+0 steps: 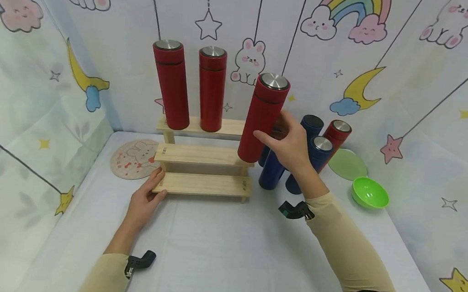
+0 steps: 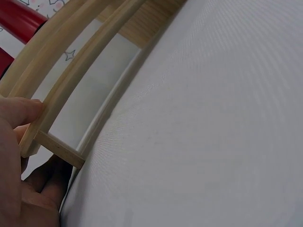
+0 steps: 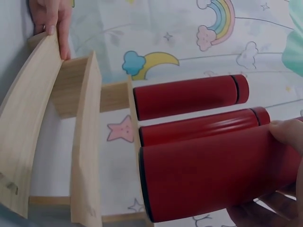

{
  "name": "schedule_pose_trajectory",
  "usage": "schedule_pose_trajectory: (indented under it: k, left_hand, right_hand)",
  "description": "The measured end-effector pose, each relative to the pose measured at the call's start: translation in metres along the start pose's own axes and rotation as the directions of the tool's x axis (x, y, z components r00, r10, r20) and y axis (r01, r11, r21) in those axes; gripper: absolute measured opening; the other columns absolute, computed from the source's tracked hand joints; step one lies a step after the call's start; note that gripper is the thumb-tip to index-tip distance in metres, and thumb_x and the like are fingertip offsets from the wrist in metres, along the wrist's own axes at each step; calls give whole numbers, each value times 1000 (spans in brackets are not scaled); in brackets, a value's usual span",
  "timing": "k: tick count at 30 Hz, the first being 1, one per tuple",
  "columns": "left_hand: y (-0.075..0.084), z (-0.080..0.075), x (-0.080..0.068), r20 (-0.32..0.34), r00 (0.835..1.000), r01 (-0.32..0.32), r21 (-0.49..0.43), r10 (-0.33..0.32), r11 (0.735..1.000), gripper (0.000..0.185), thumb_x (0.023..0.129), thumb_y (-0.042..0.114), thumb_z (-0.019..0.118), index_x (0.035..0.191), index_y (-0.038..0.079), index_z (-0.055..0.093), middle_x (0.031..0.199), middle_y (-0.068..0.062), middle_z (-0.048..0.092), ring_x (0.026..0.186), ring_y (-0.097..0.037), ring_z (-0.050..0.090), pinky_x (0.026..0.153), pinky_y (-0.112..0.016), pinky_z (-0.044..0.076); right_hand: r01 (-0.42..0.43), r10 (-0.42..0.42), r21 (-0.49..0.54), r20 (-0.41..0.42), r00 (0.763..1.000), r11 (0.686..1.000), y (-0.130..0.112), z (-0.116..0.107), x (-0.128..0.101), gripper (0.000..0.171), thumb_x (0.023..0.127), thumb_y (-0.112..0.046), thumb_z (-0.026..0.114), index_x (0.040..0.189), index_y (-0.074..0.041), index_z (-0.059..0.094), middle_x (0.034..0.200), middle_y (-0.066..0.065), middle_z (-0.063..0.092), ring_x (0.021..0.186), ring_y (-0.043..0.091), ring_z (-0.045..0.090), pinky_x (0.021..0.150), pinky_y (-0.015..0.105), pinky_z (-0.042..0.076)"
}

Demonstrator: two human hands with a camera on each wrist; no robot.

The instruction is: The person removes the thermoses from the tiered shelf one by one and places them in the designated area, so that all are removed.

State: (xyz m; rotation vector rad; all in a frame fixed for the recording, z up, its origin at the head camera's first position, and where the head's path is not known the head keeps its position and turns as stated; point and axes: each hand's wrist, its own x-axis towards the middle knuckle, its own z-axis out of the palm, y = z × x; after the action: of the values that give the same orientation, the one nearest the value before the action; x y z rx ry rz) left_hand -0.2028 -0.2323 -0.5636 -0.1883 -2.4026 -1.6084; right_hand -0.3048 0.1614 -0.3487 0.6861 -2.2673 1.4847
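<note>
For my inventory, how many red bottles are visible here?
4: two red bottles on the rack's top step, one in the right hand, one behind the blue bottles. More may be hidden.

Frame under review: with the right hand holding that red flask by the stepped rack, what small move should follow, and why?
Probably lift the red flask slightly and stand it on the top shelf, right of the two red flasks; that spot looks free, and the left hand steadies the wooden rack.
</note>
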Motion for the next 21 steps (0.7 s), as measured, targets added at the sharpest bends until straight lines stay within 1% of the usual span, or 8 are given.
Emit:
schedule_pose_trajectory:
  k: [5,9,13,18,21]
  left_hand:
    - [0,1,0,-2,1000,-6,16,6,1000,59,107,10,70,163,5,49,176,-11,31,156,-37,36,102,-5,41]
    - [0,0,-1,-15,1000,-4,19,4,1000,59,107,10,70,162,6,50,175,-13,32,156,-37,36,101,-5,41]
    - [-1,1,-1,-9,1000,7,4,-7,1000,58,107,9,71,161,5,51,176,-11,32,156,-37,36,101,-5,42]
    - [-2,1,-1,-1,1000,8,10,-8,1000,59,107,10,70,163,7,50,176,-8,31,158,-35,33,104,-6,40]
    - [-2,0,-1,-3,1000,7,17,-7,1000,59,107,11,71,163,8,50,176,-8,31,158,-35,33,103,-5,40]
  right_hand:
    - [-2,2,-36,-1,1000,999,-2,-3,-10,63,93,-19,88,149,-10,62,131,8,74,118,25,71,100,46,61]
    - [-9,9,-36,-3,1000,999,1,-5,-17,62,93,-20,88,149,-10,62,131,8,74,117,26,71,100,48,60]
    - [-25,25,-52,-19,1000,998,4,-9,-26,61,93,-19,87,148,-9,63,131,8,74,117,27,71,101,47,60]
    - [-33,31,-58,-36,999,998,5,-16,-38,60,93,-15,87,148,-9,63,133,9,74,118,28,72,101,45,60]
    - [-40,38,-63,-37,999,997,5,-20,-45,61,93,-15,88,149,-9,63,135,8,73,119,27,71,100,43,60]
